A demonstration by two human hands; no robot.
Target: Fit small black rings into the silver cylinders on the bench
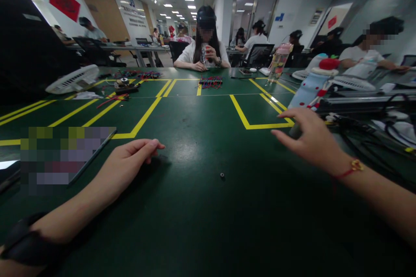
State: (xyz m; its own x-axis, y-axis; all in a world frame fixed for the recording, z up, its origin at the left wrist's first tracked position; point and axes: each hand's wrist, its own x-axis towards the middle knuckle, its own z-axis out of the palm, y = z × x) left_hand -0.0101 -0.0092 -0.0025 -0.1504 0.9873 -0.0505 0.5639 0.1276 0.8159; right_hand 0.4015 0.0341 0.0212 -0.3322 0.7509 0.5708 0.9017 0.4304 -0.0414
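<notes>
My left hand [128,162] hangs low over the green table at left of centre. Its fingers are curled, with the thumb pressed against the index finger; anything between them is too small or hidden to make out. My right hand [308,138] is at the right with thumb and fingers apart. Behind its palm shows part of a dark grey cylindrical object [295,130]; I cannot tell whether the hand touches it. A small metal ring-like part, perhaps a nut [222,175], lies on the table between both hands.
Yellow tape lines [247,127] mark the table [195,207]. A blue snowman-like bottle [305,91] and black cables [354,134] are on the right. A blurred-out flat screen [65,156] lies left. Wire bundles [211,82] lie farther back. Opposite sits a person [204,52].
</notes>
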